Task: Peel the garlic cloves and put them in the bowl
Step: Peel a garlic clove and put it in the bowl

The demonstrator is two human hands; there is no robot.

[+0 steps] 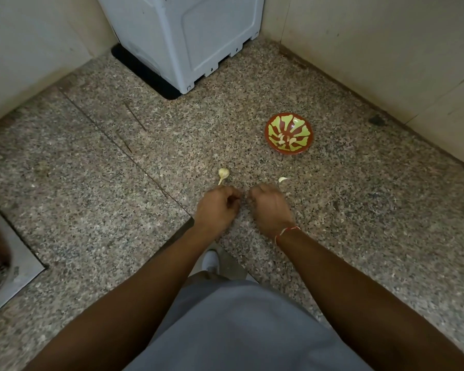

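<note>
A red bowl with a green pattern sits on the speckled granite counter, far right of my hands, with a few peeled cloves at its bottom. A garlic bulb remnant with a stem lies just beyond my left hand. A loose clove lies just beyond my right hand. My left hand and my right hand are close together with fingers curled inward. Whatever they pinch between them is hidden by the fingers.
A white appliance on a black base stands at the back centre. Tiled walls close the counter at the left and right. A steel sink lies at the left edge. The counter's front edge runs below my wrists.
</note>
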